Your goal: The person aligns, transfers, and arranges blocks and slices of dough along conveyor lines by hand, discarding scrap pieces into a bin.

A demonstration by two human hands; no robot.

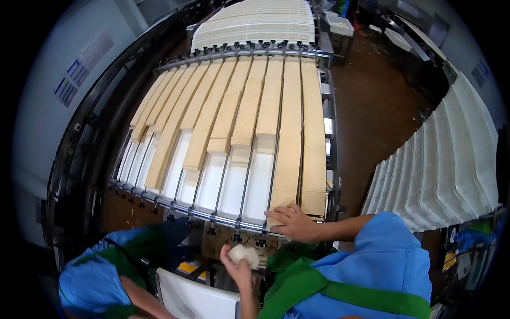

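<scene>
Below the front rail, my left hand (237, 266) has its fingers curled round a soft-looking off-white lump (244, 256); I cannot tell whether it is cloth or dough. My right hand (294, 223) lies palm down with its fingers spread, touching the near end of a long pale-yellow slab (287, 159). Several such slabs run side by side away from me, in lanes parted by thin metal rods (245, 183). Their near ends stop at uneven distances, and white bed surface (215, 178) shows beyond them.
A metal rail (199, 211) with black knobs crosses the front; a similar knobbed bar (244, 52) crosses the back. Close on the left is a co-worker's blue sleeve (95, 282). A white board (196, 295) stands below. Stacked white corrugated sheets (435, 159) rise at right.
</scene>
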